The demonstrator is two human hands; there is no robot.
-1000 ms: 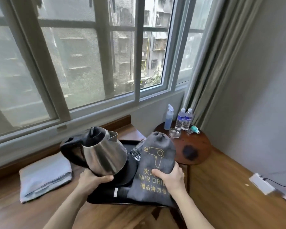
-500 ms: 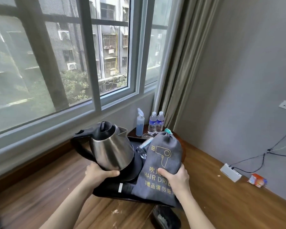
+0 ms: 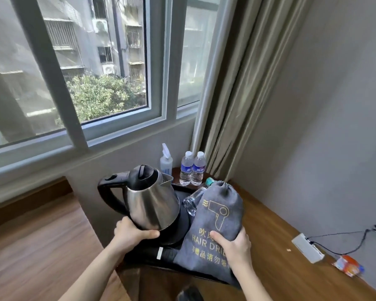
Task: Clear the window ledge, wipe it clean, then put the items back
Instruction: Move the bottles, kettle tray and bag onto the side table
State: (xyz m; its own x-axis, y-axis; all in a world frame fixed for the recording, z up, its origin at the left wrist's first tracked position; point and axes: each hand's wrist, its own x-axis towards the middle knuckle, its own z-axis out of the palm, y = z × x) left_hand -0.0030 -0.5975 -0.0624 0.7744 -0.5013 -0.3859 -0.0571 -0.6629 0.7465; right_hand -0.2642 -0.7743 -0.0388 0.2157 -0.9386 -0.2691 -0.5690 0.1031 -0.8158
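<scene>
Right, both hands on the load. Left hand [image 3: 131, 232] is curled round the bottom edge of the kettle [image 3: 152, 203], thumb laid along the steel by the base, so clamped on it. Right hand [image 3: 234, 244] wraps the lower part of the grey hair-dryer bag [image 3: 217, 222], fingers over the front of the cloth, gripping it. Both items sit on the black tray [image 3: 161, 256], which lies under and between my palms; can't tell whether the fingertips also catch the tray rim, as it's hidden under the bag. An upturned glass [image 3: 192, 202] leans just beyond my right fingers, btwn kettle and bag.

Judgement: this is the clearing step, tray and contents going off as one lot. To do it well: keep the tray level, since the kettle looks tilted twd the spout side and the glass is loose, w/ nothing pinning it. Keep both wrists at equal height, move slowly, no twist. Ahead of the fingertips stand the spray bottle [image 3: 166, 161] and two water bottles [image 3: 192, 170] on a dark round table, so I'd avoid pushing fwd into them.
</scene>
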